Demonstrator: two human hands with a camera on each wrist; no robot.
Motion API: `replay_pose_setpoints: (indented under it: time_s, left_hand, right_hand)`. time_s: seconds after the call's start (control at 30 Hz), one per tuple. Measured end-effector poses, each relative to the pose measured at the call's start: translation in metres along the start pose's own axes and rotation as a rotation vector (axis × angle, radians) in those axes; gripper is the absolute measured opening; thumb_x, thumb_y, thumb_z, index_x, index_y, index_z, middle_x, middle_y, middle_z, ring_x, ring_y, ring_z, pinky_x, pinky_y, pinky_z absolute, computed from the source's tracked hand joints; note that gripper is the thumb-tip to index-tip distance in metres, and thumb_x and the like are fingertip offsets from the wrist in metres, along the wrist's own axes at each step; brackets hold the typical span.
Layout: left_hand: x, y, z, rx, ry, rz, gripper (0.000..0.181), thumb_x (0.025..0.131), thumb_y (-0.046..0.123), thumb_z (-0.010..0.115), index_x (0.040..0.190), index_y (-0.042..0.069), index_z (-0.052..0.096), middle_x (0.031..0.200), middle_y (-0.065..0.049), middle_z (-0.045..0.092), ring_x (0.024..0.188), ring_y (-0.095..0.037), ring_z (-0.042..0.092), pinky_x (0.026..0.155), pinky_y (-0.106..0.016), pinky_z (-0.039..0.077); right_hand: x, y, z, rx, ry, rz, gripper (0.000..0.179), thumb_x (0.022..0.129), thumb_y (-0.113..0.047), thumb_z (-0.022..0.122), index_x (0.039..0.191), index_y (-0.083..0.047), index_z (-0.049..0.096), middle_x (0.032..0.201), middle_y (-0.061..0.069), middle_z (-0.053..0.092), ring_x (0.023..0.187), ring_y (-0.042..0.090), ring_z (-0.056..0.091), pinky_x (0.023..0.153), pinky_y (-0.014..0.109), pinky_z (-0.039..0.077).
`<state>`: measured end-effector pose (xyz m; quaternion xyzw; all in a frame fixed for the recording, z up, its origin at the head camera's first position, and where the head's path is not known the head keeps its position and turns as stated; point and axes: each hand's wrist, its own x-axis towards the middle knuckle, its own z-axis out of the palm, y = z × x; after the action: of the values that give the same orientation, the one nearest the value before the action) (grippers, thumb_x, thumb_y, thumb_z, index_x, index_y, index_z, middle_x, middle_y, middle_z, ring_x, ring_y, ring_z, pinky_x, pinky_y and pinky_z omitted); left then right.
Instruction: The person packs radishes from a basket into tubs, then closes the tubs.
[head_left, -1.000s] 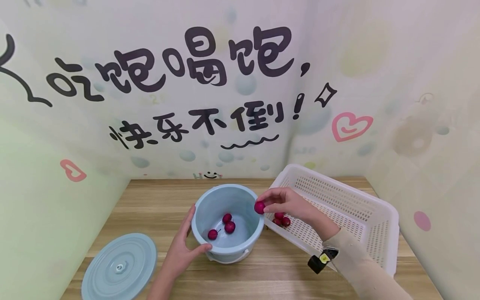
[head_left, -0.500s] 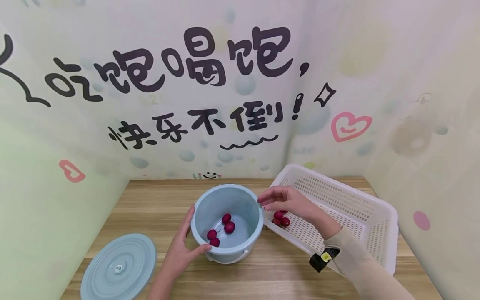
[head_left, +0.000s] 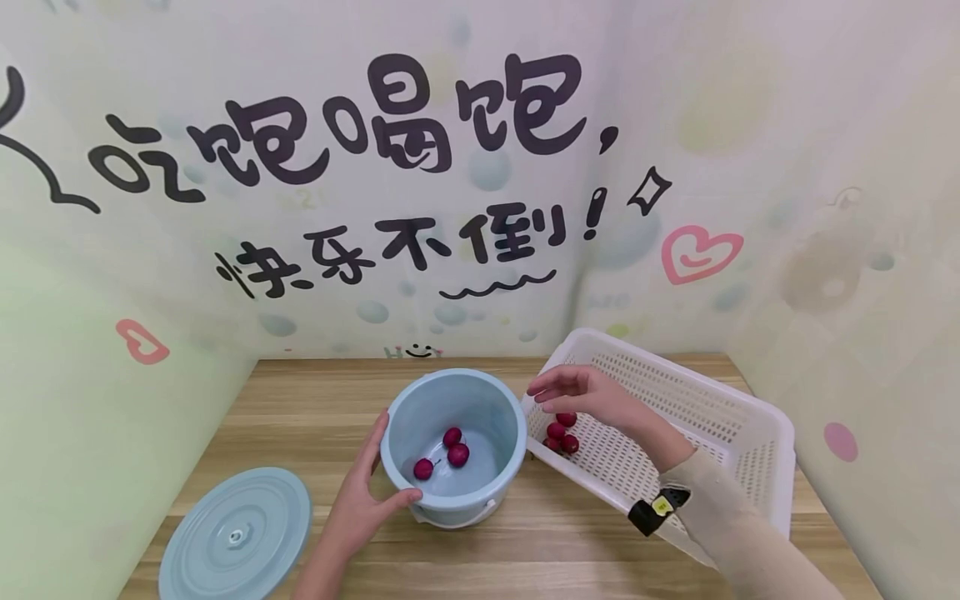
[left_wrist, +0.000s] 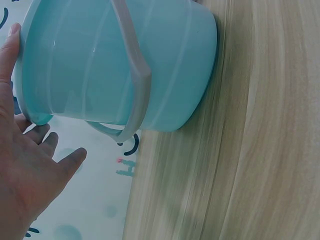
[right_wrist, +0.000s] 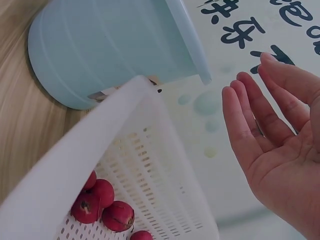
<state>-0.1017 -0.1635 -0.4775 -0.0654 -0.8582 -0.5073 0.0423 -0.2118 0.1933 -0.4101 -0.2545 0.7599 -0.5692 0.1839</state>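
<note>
My left hand [head_left: 363,500] rests against the near-left rim of a light blue bucket [head_left: 397,450], thumb at the front and fingers along the side. The left wrist view shows that hand [left_wrist: 30,165] with spread, fairly straight fingers beside the bucket [left_wrist: 100,60]. Three red radishes [head_left: 458,454] are visible on the bucket's floor; the near wall hides part of the inside. My right hand [head_left: 592,396], holding nothing, is above the left end of a white perforated basket [head_left: 675,375], fingers relaxed. Several red radishes [right_wrist: 102,192] lie in the basket's corner below it.
A round light blue lid [head_left: 236,533] lies on the wooden table [head_left: 517,558] at the left. The basket's left corner is close to the bucket. A printed wall [head_left: 337,325] bounds the back of the table.
The right hand has let go of a radish over the bucket and moved right, above the basket. That radish showed near the bucket's front wall and is now out of sight. The left hand stays put.
</note>
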Motion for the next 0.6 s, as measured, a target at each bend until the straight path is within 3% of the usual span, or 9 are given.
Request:
replay_pose_setpoints:
  time_s: [0.17,0.37,0.6]
  left_hand:
    - [0.000,0.000,0.000,0.015,0.003,0.012,0.110,0.077,0.020,0.086,0.161,0.027,0.016,0.167,-0.010,0.021,0.150,-0.037,0.030,0.118,-0.034,0.033]
    - [0.000,0.000,0.000,-0.012,0.000,0.011,0.110,0.076,0.019,0.087,0.160,0.034,0.016,0.168,-0.008,0.020,0.151,-0.034,0.028,0.110,-0.007,0.025]
    - [0.000,-0.001,0.001,-0.016,0.002,0.012,0.110,0.076,0.019,0.087,0.160,0.033,0.016,0.168,-0.007,0.020,0.151,-0.032,0.028,0.109,-0.005,0.024]
  right_hand:
    - [-0.002,0.006,-0.006,-0.005,0.023,0.007,0.036,0.092,-0.011,0.070,0.125,0.002,0.063,0.121,0.013,0.070,0.106,0.010,0.070,0.090,0.023,0.058]
    - [-0.003,0.012,-0.012,0.003,0.037,0.030,0.037,0.092,-0.011,0.069,0.126,0.002,0.063,0.129,0.028,0.063,0.105,0.006,0.069,0.091,0.022,0.057]
    - [-0.005,0.018,-0.019,-0.029,0.068,0.071,0.036,0.093,-0.014,0.070,0.126,-0.002,0.064,0.131,0.030,0.061,0.106,0.009,0.069,0.092,0.026,0.057]
